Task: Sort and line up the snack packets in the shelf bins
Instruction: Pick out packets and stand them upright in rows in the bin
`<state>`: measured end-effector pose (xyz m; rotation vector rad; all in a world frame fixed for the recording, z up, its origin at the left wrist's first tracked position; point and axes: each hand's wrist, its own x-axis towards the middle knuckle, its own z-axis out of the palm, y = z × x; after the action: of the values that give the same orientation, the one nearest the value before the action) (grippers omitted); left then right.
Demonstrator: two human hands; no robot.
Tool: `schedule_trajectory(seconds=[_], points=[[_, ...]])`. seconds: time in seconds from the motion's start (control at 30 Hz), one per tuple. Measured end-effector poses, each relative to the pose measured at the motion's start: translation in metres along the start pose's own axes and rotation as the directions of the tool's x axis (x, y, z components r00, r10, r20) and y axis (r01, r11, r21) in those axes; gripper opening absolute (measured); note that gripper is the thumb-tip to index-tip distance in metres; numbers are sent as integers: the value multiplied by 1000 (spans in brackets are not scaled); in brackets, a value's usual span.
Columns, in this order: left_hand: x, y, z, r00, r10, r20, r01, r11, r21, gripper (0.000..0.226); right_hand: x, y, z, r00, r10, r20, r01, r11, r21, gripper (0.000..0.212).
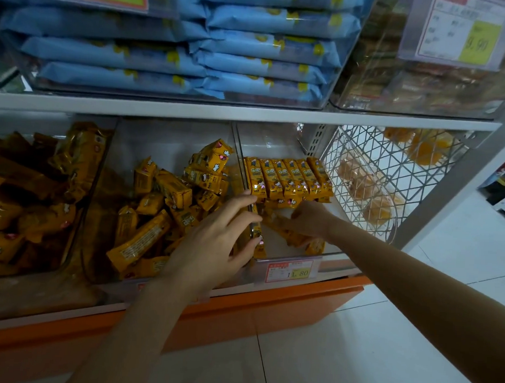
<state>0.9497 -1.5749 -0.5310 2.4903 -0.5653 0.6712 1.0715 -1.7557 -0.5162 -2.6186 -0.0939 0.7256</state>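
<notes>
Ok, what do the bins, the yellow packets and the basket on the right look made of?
Bins: clear rigid plastic, probably acrylic; contents show through the walls. Yellow packets: glossy plastic film, judging by glints and crimped ends. Basket: thin wire, likely metal with a pale coating, in open lattice.
</notes>
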Motion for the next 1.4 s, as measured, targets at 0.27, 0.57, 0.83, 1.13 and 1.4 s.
schedule_trajectory(seconds=[0.27, 0.57, 0.83, 1.13, 1.4], points=[[1, -1, 2, 1000, 15, -15, -15, 1000, -7, 32, 9, -18, 20, 987, -9, 161, 10, 1000, -11, 37], [-1, 1, 1, 1000, -8, -2, 8, 1000, -2, 33, 0, -4, 1, 983, -132, -128, 151, 976, 157, 26], [1, 2, 1, 1000, -16, -5, 16, 1000, 16, 33, 1, 40, -19, 979, 175, -104, -181, 982, -54, 87], [0, 2, 0, 999, -43, 24, 44, 999, -5, 34, -19, 20, -20, 997, 24, -79, 3, 945, 326, 31], [6, 16, -6, 979, -196, 51, 201, 971, -132, 34, -61, 0, -26, 889, -300, -345, 432, 798, 421, 39]])
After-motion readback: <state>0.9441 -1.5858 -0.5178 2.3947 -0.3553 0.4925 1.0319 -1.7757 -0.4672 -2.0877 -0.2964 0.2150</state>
